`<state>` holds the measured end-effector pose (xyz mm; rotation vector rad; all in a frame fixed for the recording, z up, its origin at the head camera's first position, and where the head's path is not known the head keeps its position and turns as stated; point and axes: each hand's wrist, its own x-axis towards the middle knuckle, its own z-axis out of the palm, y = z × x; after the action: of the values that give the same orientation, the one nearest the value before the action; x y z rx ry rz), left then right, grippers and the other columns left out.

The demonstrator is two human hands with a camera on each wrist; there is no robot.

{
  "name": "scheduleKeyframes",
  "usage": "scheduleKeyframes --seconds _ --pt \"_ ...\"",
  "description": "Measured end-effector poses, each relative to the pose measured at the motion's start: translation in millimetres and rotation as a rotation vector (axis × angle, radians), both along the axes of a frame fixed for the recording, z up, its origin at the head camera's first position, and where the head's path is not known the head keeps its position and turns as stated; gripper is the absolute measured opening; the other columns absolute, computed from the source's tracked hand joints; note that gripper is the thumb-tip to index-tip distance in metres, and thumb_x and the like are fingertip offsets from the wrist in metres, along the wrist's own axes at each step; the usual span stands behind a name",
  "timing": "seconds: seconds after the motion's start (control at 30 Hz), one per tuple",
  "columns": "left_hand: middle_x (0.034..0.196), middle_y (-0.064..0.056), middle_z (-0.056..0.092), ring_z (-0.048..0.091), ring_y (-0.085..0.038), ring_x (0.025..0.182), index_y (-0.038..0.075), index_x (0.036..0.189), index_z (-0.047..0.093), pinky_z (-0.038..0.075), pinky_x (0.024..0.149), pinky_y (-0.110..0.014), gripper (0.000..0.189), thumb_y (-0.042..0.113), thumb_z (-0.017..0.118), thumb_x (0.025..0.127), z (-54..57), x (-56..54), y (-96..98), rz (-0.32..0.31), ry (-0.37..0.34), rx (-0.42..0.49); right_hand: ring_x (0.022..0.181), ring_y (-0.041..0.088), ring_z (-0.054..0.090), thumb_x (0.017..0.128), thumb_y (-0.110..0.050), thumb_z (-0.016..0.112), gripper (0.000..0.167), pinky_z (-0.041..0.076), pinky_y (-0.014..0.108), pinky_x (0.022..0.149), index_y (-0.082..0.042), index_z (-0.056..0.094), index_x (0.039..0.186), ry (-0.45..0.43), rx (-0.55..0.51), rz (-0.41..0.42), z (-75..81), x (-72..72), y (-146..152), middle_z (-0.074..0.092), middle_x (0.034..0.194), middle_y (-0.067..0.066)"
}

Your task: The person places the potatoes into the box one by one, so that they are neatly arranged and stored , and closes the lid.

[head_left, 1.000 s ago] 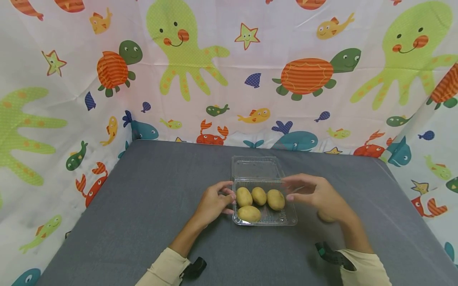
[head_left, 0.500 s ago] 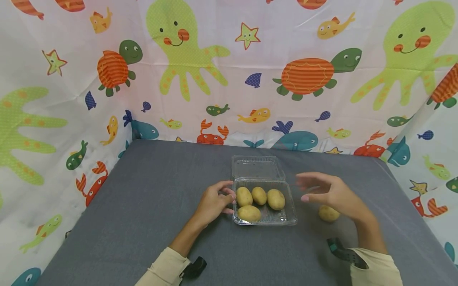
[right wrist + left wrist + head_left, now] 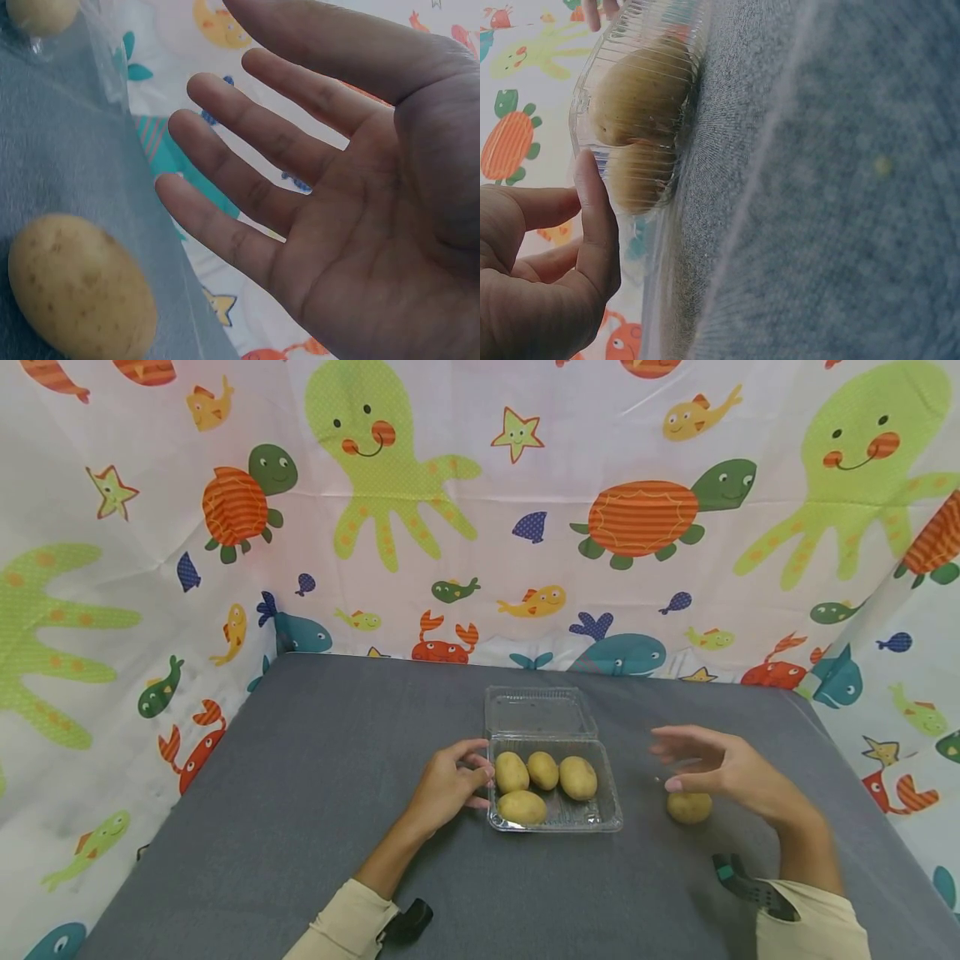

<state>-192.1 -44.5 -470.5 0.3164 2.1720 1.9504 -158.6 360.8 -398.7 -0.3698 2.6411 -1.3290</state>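
Observation:
A clear plastic clamshell container (image 3: 555, 818) rests on the table, its lid (image 3: 542, 714) folded back. Several potatoes (image 3: 522, 808) lie inside. My left hand (image 3: 444, 789) is at its left side, with fingertips right at the rim and fingers (image 3: 596, 225) loosely bent outside the wall in the left wrist view. One more potato (image 3: 688, 810) lies on the cloth to the right of the container. Close over it in the head view is my right hand (image 3: 738, 772), holding nothing. The right wrist view shows its fingers (image 3: 255, 135) spread apart, with that loose potato (image 3: 82, 289) beside them.
Grey cloth (image 3: 330, 760) covers the table. A white curtain (image 3: 480, 477) printed with sea animals hangs along the back and both sides. Dark wrist straps (image 3: 750, 885) sit at the sleeve cuffs.
My right hand has moved right from the container's right edge to above the loose potato, which it earlier mostly hid. The left hand, container and potatoes have stayed in place.

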Motion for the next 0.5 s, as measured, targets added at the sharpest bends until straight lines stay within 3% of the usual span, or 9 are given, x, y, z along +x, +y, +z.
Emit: scheduleKeyframes --seconds 0.1,0.2,0.33,0.4,0.5 --pt "0.11 -0.019 0.068 0.072 -0.021 0.087 0.0 0.147 0.058 0.07 0.067 -0.035 0.047 -0.002 0.065 0.101 0.1 0.3 0.1 0.001 0.001 -0.002 0.126 0.031 0.067 0.093 -0.023 0.082 0.063 0.062 0.032 0.093 -0.018 0.057 0.151 -0.034 0.022 -0.008 -2.9 0.4 3.8 0.067 0.139 0.017" --pt "0.11 -0.019 0.067 0.072 -0.021 0.087 0.0 0.148 0.058 0.07 0.067 -0.035 0.047 -0.001 0.065 0.101 0.1 0.6 0.1 0.001 -0.002 -0.002 0.13 0.042 0.062 0.093 -0.025 0.081 0.066 0.061 0.049 0.099 -0.016 0.054 0.153 -0.07 0.037 -0.008 -6.6 0.8 8.0 0.065 0.142 0.017" --pt "0.11 -0.019 0.067 0.072 -0.021 0.088 0.0 0.148 0.057 0.07 0.067 -0.035 0.047 -0.001 0.065 0.101 -0.1 0.2 0.2 0.001 -0.007 -0.001 0.135 0.044 0.058 0.094 -0.026 0.08 0.068 0.057 0.068 0.101 -0.015 0.052 0.155 -0.093 0.054 -0.016 -12.0 1.3 15.2 0.065 0.143 0.014" --pt "0.11 -0.019 0.067 0.072 -0.021 0.088 0.0 0.148 0.058 0.07 0.067 -0.035 0.047 -0.001 0.065 0.101 -0.2 -0.1 0.3 0.002 -0.009 0.0 0.136 0.04 0.058 0.094 -0.026 0.08 0.068 0.057 0.067 0.101 -0.015 0.052 0.155 -0.097 0.062 -0.019 -14.2 1.1 18.9 0.066 0.144 0.012" --pt "0.11 -0.019 0.067 0.072 -0.022 0.088 0.0 0.148 0.058 0.07 0.067 -0.035 0.047 -0.001 0.065 0.101 0.0 -0.4 0.3 0.004 -0.011 0.003 0.135 0.034 0.059 0.094 -0.027 0.079 0.068 0.059 0.056 0.099 -0.015 0.052 0.155 -0.106 0.075 -0.021 -16.8 0.7 23.2 0.066 0.143 0.011"
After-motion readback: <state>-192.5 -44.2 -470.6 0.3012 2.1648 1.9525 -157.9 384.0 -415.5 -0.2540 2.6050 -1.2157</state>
